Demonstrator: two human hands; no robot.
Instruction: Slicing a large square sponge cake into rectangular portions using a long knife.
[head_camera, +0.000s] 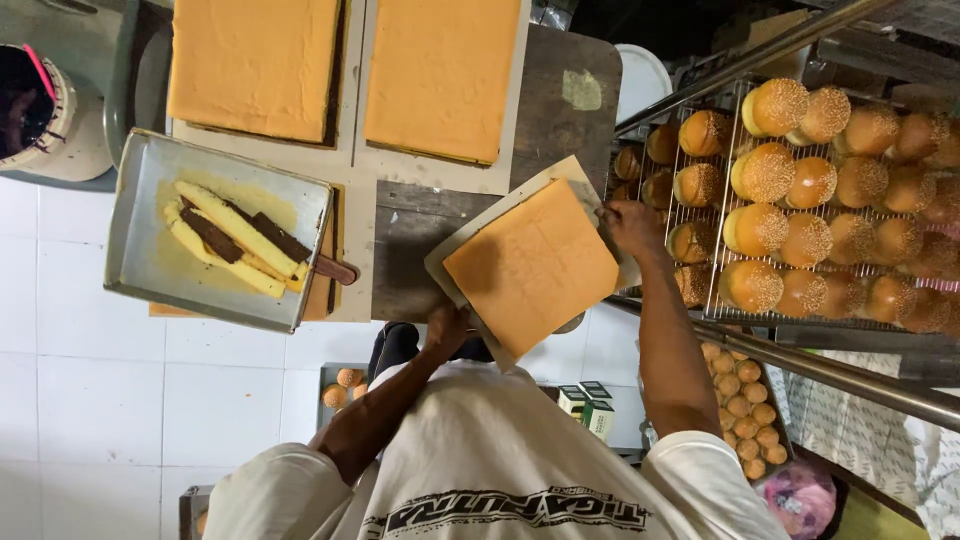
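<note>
While both hands, left and right, grip the square orange cake sheet, two uncut slabs wait on the surface.

Both hands grip a paper-lined square cake: the left hand at its near corner, the right hand at the corner beside the bun rack. A metal tray of cake strips sits well left of the cake.

1. Square cake slab: uniform orange, on pale paper.
2. Two large cake sheets: the same orange.
3. Metal tray: grey, holding yellow and dark brown strips.
4. Buns: golden brown, speckled with pale seeds.
5. Floor tiles: white.
</note>
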